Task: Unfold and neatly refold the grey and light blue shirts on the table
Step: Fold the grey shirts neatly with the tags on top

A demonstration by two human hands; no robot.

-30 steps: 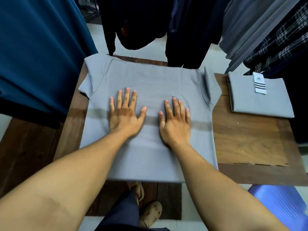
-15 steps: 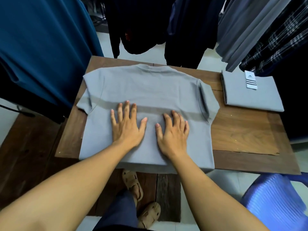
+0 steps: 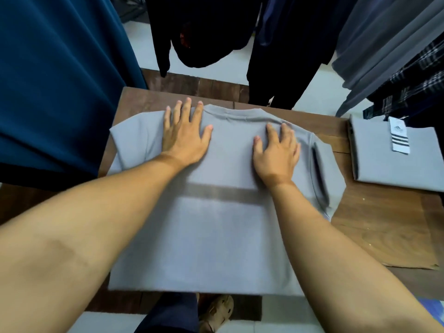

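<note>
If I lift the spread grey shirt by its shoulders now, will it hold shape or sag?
Likely floppy: the grey shirt lies flat as thin cloth under the left hand and right hand, one sleeve folded onto itself. It should sag from wherever it is gripped. Its near hem seems to overhang the table, so pulling may slide it off.

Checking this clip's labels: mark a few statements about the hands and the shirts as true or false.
1. The left hand and right hand lie flat on the spread shirt. True.
2. The left hand pinches a sleeve. False: it presses flat beside the collar.
3. A folded shirt with a tag on it lies right of the spread one. True.
4. The right hand touches the folded shirt. False: that shirt lies apart, untouched.
</note>
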